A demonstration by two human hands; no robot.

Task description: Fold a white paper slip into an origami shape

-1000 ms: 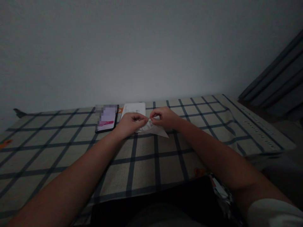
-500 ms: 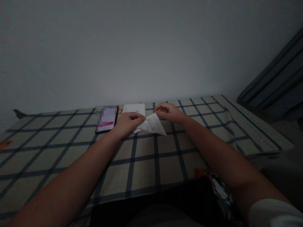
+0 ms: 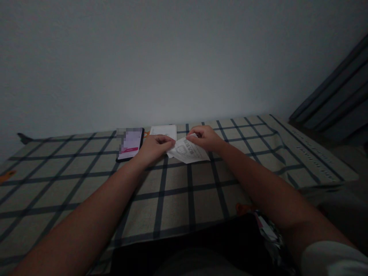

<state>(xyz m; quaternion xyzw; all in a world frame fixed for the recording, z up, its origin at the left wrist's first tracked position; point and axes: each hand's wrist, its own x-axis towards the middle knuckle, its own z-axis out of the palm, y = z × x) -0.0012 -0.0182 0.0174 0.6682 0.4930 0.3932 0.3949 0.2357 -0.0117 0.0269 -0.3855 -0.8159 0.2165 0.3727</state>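
A small white printed paper slip [image 3: 188, 151] is held just above the checked tablecloth [image 3: 178, 191], far from me near the wall. My left hand [image 3: 155, 147] pinches the slip's left edge with closed fingers. My right hand [image 3: 205, 138] pinches its upper right edge, fingers curled. The slip is spread out between both hands, printed side up and creased.
A phone [image 3: 130, 143] with a lit screen lies left of my left hand. A white sheet or envelope [image 3: 163, 131] lies flat behind the hands. A plain wall rises at the back, and dark curtains [image 3: 336, 107] hang at the right. A dark object [image 3: 201, 249] sits at the near edge.
The slip was bunched between my close-set hands a second ago. My right hand pulled away to the right, and the paper has opened out flatter between both hands.
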